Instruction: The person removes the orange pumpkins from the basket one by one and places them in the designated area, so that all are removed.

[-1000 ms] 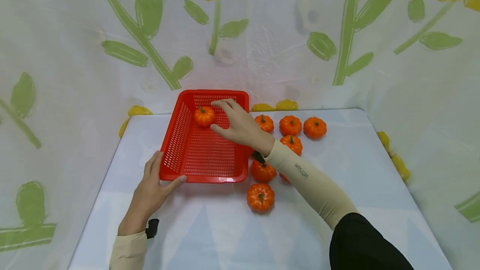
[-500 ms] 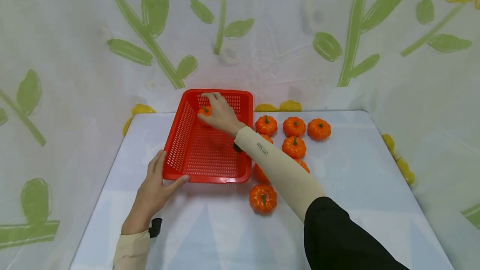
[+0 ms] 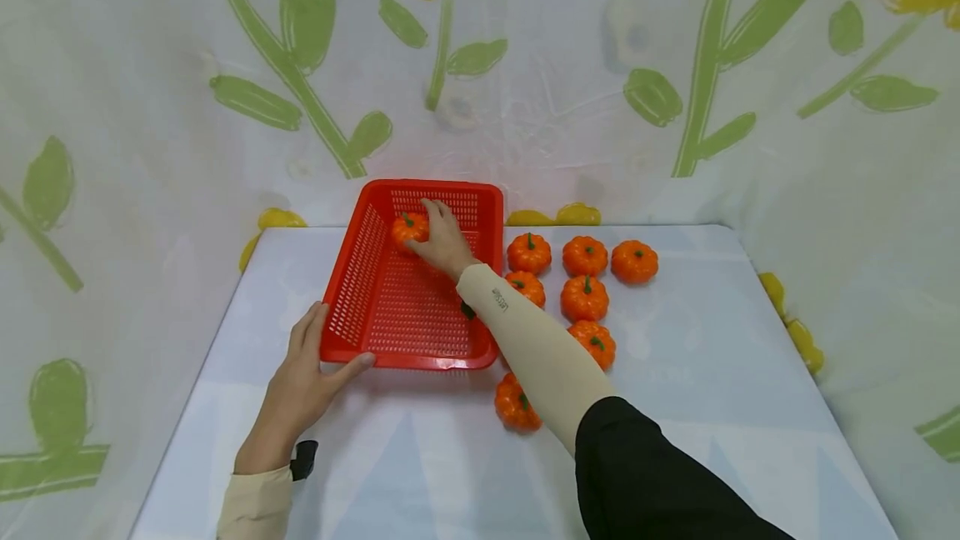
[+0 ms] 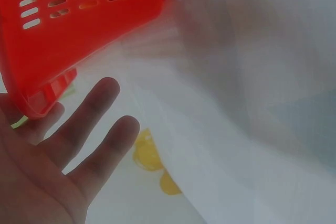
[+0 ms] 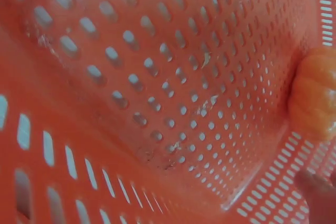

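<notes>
A red plastic basket (image 3: 420, 307) with slotted walls stands at the back of the table. Inside, near its far left corner, sits a small orange pumpkin (image 3: 408, 228) with a green stem. My right hand (image 3: 444, 242) reaches into the basket at the pumpkin's right side, fingers spread. In the right wrist view, a blurred fingertip (image 5: 314, 183) shows a gap from the pumpkin (image 5: 315, 95). My left hand (image 3: 300, 382) rests at the basket's near left corner, thumb along the front rim. Its fingers (image 4: 105, 150) are straight and spread in the left wrist view.
Several more orange pumpkins, among them one at the back (image 3: 585, 257) and one nearest the front (image 3: 517, 403), lie right of the basket. My right forearm partly covers some. The white table (image 3: 712, 357) meets a flower-patterned curtain (image 3: 555, 107) behind.
My right hand moved left over the pumpkin in the basket, then drew back slightly to its right side. The pumpkin stays in the same corner. My left hand keeps its place at the basket.
</notes>
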### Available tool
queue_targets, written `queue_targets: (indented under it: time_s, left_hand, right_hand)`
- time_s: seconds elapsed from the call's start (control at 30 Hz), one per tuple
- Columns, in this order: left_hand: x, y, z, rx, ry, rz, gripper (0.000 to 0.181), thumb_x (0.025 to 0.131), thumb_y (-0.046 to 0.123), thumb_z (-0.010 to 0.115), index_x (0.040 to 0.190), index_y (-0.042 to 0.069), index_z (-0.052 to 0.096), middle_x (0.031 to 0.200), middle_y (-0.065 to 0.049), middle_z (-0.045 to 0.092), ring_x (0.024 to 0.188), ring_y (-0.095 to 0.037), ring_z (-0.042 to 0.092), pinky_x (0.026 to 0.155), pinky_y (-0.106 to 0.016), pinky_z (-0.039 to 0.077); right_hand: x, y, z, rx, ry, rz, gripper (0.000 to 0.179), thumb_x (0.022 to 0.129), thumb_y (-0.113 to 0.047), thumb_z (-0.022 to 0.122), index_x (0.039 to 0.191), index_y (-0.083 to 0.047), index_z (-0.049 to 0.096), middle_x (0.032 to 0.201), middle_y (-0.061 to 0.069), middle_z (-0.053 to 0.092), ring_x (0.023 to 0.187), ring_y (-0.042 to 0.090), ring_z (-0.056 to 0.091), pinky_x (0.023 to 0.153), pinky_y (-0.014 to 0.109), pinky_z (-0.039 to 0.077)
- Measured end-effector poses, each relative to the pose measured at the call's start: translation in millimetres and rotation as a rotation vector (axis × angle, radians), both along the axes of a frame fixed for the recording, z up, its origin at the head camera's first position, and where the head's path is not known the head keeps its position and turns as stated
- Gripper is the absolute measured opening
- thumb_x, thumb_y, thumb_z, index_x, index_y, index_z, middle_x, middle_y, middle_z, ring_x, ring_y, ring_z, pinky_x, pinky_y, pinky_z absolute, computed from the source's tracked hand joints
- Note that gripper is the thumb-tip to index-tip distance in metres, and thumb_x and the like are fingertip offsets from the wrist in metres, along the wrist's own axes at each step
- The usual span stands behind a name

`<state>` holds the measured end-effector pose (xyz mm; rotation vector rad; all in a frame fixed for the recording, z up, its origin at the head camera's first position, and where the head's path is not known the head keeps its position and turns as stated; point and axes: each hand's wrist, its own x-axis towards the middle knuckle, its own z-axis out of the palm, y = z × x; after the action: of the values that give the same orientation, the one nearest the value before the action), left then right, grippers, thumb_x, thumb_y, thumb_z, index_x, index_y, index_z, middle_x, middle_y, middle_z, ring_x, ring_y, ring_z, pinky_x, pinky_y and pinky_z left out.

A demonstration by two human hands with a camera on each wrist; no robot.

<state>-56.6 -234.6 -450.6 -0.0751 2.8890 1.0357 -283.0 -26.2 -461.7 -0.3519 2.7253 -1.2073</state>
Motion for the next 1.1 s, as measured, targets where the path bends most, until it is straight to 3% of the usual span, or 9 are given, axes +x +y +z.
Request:
queue_targets:
  time_s: [0.27, 0.5, 0.7, 0.9, 1.1]
  left_hand:
    - [-0.9, 1.4, -3.4, 0.008, -0.001, -0.005, 0.113, 0.086, 0.069, 0.067, 0.165, 0.022, 0.001, 0.169, -0.008, 0.005, 0.136, -0.043, 0.04, 0.1, -0.071, 0.042]
    - [-1.4, 3.2, -4.4, 0.008, 0.006, -0.007, 0.113, 0.086, 0.068, 0.068, 0.165, 0.021, 0.003, 0.169, -0.009, 0.006, 0.136, -0.044, 0.04, 0.1, -0.07, 0.042]
    - [-0.6, 2.0, -3.9, 0.0, 0.009, -0.005, 0.112, 0.085, 0.068, 0.068, 0.165, 0.021, 0.004, 0.169, -0.009, 0.007, 0.136, -0.044, 0.041, 0.1, -0.07, 0.042]
    - [-1.1, -0.1, -2.5, -0.001, 0.013, 0.0, 0.114, 0.085, 0.07, 0.067, 0.165, 0.021, 0.003, 0.169, -0.009, 0.007, 0.136, -0.043, 0.04, 0.099, -0.07, 0.043]
    - [-0.9, -0.4, -2.2, 0.007, 0.01, 0.004, 0.114, 0.084, 0.07, 0.067, 0.165, 0.021, 0.003, 0.169, -0.01, 0.007, 0.135, -0.043, 0.041, 0.1, -0.069, 0.043]
  right_hand:
    - [-4.6, -4.3, -8.8, 0.032, -0.016, 0.075, 0.091, 0.092, -0.033, 0.077, 0.163, -0.02, 0.021, 0.17, 0.002, 0.011, 0.154, 0.024, 0.015, 0.121, 0.043, 0.027]
    - [-7.2, -7.6, -14.3, 0.086, -0.026, 0.104, 0.094, 0.093, -0.031, 0.077, 0.164, -0.018, 0.017, 0.17, 0.001, 0.013, 0.154, 0.021, 0.015, 0.123, 0.037, 0.022]
    - [-5.6, -10.4, -15.7, 0.116, -0.03, 0.119, 0.096, 0.092, -0.031, 0.078, 0.164, -0.018, 0.016, 0.166, 0.006, 0.023, 0.151, 0.024, 0.024, 0.121, 0.039, 0.026]
    - [-4.1, -14.5, -16.5, 0.18, 0.014, 0.146, 0.086, 0.091, -0.041, 0.076, 0.16, -0.018, 0.029, 0.16, 0.006, 0.03, 0.141, 0.024, 0.038, 0.114, 0.037, 0.038]
    - [-2.4, -15.3, -16.5, 0.205, 0.015, 0.156, 0.077, 0.092, -0.036, 0.076, 0.157, -0.018, 0.037, 0.158, 0.004, 0.031, 0.136, 0.022, 0.042, 0.111, 0.036, 0.043]
